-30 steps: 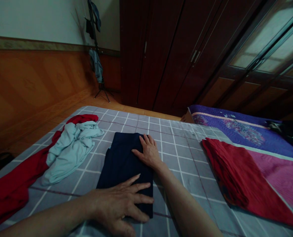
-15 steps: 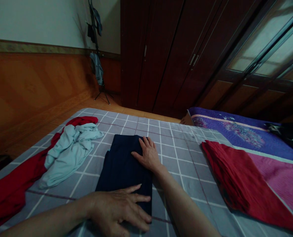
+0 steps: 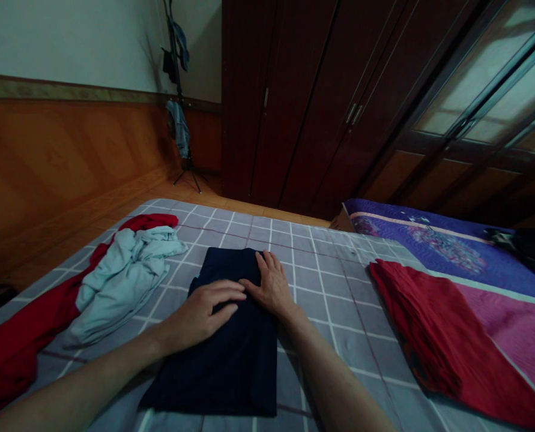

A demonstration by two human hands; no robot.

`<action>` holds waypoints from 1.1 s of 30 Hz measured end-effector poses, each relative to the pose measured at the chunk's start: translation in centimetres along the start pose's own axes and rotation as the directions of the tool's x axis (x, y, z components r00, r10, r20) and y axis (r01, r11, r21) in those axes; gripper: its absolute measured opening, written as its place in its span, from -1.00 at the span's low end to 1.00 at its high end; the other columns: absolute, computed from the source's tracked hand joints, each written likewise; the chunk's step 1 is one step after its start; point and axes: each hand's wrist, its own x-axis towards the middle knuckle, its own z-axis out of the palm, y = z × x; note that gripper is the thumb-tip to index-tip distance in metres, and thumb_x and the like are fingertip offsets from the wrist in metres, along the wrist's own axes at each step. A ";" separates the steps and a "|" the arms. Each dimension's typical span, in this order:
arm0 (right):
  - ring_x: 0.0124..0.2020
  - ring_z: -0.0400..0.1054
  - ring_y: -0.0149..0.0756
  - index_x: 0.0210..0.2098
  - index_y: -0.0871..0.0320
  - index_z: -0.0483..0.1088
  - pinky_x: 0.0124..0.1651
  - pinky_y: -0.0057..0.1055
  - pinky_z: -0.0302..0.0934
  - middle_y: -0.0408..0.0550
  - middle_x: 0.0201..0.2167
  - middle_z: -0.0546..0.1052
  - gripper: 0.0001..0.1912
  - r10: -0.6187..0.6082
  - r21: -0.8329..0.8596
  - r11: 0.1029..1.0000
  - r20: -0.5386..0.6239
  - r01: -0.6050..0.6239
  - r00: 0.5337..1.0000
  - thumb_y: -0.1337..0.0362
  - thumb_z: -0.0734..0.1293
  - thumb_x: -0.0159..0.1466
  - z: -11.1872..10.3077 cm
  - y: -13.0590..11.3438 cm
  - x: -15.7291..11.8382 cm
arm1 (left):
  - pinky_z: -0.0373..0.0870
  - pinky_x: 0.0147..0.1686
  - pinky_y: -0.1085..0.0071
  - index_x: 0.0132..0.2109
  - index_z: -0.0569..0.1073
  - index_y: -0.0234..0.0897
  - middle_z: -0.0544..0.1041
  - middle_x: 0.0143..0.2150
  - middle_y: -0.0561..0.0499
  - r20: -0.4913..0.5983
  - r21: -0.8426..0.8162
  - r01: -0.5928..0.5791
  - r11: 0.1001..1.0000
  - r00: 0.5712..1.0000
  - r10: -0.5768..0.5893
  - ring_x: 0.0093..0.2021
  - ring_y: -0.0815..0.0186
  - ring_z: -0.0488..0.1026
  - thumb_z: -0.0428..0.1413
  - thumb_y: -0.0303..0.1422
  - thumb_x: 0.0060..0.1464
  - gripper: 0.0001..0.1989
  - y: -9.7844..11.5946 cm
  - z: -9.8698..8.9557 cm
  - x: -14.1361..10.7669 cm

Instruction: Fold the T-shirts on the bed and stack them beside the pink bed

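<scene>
A dark navy folded garment (image 3: pixel 235 366) lies flat on the grey checked bedsheet (image 3: pixel 325 312) in front of me. My right hand (image 3: pixel 272 285) rests on its far right part, fingers extended and thumb pointing left. Over the upper middle of the cloth is my left hand (image 3: pixel 206 309), its fingers stretched toward the right thumb. The tips of the left fingers come close to that thumb; whether they touch I cannot tell. Neither hand grips the cloth. What kind of garment it is does not show clearly.
On the left lie a crumpled pale blue garment (image 3: pixel 123 282) and a red garment (image 3: pixel 46 324) partly under it. A folded red cloth (image 3: pixel 447 330) is at the right, beside a purple and pink quilted cover (image 3: pixel 433 231). Beyond stand a coat rack (image 3: pixel 178 90) and a dark wardrobe (image 3: pixel 294 108).
My left hand has moved away from me, from the near end of the navy garment to its upper middle, uncovering the near edge. My right hand stays almost in place.
</scene>
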 end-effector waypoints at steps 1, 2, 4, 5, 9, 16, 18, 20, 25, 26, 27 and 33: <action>0.30 -0.08 0.05 0.25 0.34 0.10 0.26 -0.06 -0.10 0.26 0.27 0.10 -0.18 0.026 0.038 0.999 -0.044 -0.024 0.999 -0.06 0.29 0.17 0.0 0.2 0.2 | 0.27 0.11 0.20 -0.06 0.50 -0.17 0.46 0.05 -0.04 -0.114 0.072 0.027 0.997 0.993 -0.018 0.06 0.22 0.38 -0.02 -0.37 0.15 -0.73 -1.1 0.1 0.2; 0.28 -0.04 0.03 0.24 0.37 0.10 0.25 -0.09 -0.05 0.28 0.26 0.12 -0.19 0.063 0.081 0.995 -0.098 -0.055 0.993 -0.04 0.29 0.17 -0.1 0.4 0.4 | 0.26 0.12 0.18 -0.04 0.48 -0.18 0.42 0.08 -0.06 -0.222 0.126 0.071 0.990 0.974 -0.041 0.09 0.20 0.35 -0.02 -0.35 0.15 -0.72 -2.3 0.1 0.4; 0.23 0.08 0.00 0.21 0.38 0.14 0.18 -0.14 0.07 0.30 0.20 0.21 -0.26 0.178 0.184 0.972 -0.186 -0.144 0.966 0.00 0.26 0.19 -0.4 1.0 0.8 | 0.28 0.10 0.16 0.00 0.44 -0.23 0.38 0.11 -0.11 -0.383 0.189 0.161 0.969 0.921 -0.078 0.11 0.16 0.32 -0.03 -0.30 0.15 -0.69 -4.8 -0.1 0.8; 0.17 0.16 0.00 0.19 0.37 0.17 0.13 -0.15 0.13 0.29 0.15 0.28 -0.31 0.250 0.234 0.951 -0.196 -0.202 0.948 0.02 0.24 0.21 -0.6 1.4 1.1 | 0.28 0.09 0.15 0.03 0.42 -0.27 0.38 0.10 -0.13 -0.425 0.215 0.192 0.958 0.901 -0.086 0.11 0.14 0.32 -0.02 -0.27 0.14 -0.65 -5.9 -0.2 0.9; -0.14 0.42 -0.07 0.12 0.33 0.27 -0.10 -0.23 0.28 0.17 -0.16 0.51 -0.44 0.418 0.306 0.876 -0.095 -0.373 0.903 0.10 0.21 0.23 -1.4 2.6 1.6 | 0.24 0.08 0.10 0.09 0.35 -0.38 0.43 0.04 -0.21 -0.429 0.371 0.281 0.885 0.897 -0.105 0.05 0.06 0.35 0.02 -0.20 0.11 -0.54 -9.0 -0.8 1.2; -0.08 0.39 -0.07 0.03 0.24 0.38 -0.04 -0.24 0.21 0.09 -0.18 0.53 -0.53 0.437 0.265 0.868 -0.008 -0.419 0.900 0.21 0.30 0.14 -2.6 1.3 1.4 | 0.25 0.05 0.15 0.13 0.31 -0.37 0.46 0.03 -0.19 -0.366 0.445 0.332 0.832 0.915 -0.170 0.03 0.06 0.36 0.00 -0.27 0.07 -0.52 -9.9 -0.7 1.4; -0.11 0.41 -0.08 0.06 0.28 0.35 -0.08 -0.26 0.23 0.09 -0.21 0.54 -0.50 0.438 0.294 0.855 0.030 -0.427 0.898 0.22 0.31 0.15 -3.1 1.1 0.9 | 0.25 0.06 0.19 0.15 0.28 -0.39 0.46 0.03 -0.18 -0.375 0.377 0.351 0.857 0.904 -0.205 0.03 0.09 0.37 0.00 -0.27 0.05 -0.48 -10.2 -0.9 1.6; -0.18 0.44 -0.13 0.07 0.34 0.32 -0.16 -0.32 0.27 0.09 -0.24 0.55 -0.48 0.434 0.338 0.835 0.081 -0.434 0.897 0.22 0.31 0.15 -3.7 1.2 -0.2 | 0.29 0.03 0.23 0.17 0.25 -0.41 0.47 0.01 -0.19 -0.368 0.305 0.387 0.870 0.891 -0.267 0.01 0.11 0.41 0.00 -0.23 0.04 -0.44 -10.4 -1.4 1.9; -0.48 0.43 -0.33 0.09 0.42 0.22 -0.48 -0.44 0.27 0.05 -0.32 0.52 -0.43 0.422 0.523 0.673 0.310 -0.523 0.852 0.23 0.29 0.15 -5.3 0.7 -5.8 | 0.35 -0.07 0.20 0.17 0.24 -0.47 0.43 0.06 -0.30 -0.249 0.374 0.401 0.836 0.912 -0.326 -0.03 0.04 0.44 -0.03 -0.10 0.04 -0.35 -10.5 -3.3 4.0; -0.54 0.40 -0.37 0.10 0.44 0.18 -0.54 -0.46 0.25 0.03 -0.35 0.51 -0.41 0.415 0.579 0.586 0.387 -0.567 0.824 0.23 0.29 0.14 -5.6 0.4 -7.1 | 0.33 -0.06 0.19 0.17 0.24 -0.47 0.41 0.07 -0.31 -0.219 0.409 0.372 0.833 0.926 -0.307 -0.01 0.03 0.43 -0.04 -0.09 0.05 -0.35 -10.4 -3.6 4.6; -0.59 0.37 -0.39 0.10 0.45 0.15 -0.59 -0.47 0.22 0.01 -0.37 0.49 -0.38 0.407 0.619 0.491 0.459 -0.613 0.790 0.23 0.29 0.12 -5.9 0.1 -8.4 | 0.31 -0.03 0.18 0.17 0.25 -0.45 0.40 0.09 -0.31 -0.189 0.436 0.341 0.833 0.940 -0.285 0.01 0.02 0.41 -0.05 -0.08 0.06 -0.36 -10.3 -3.8 5.4; -0.66 0.34 -0.40 -0.01 0.35 0.14 -0.69 -0.51 0.19 -0.08 -0.46 0.47 -0.33 0.336 0.645 0.215 0.656 -0.734 0.675 0.17 0.37 -0.04 -6.1 -2.4 -12.8 | 0.21 0.03 0.31 0.06 0.39 -0.27 0.43 0.08 -0.14 0.040 0.469 0.144 0.872 0.982 -0.184 0.07 0.10 0.35 -0.02 0.00 0.06 -0.45 -9.0 -3.2 10.6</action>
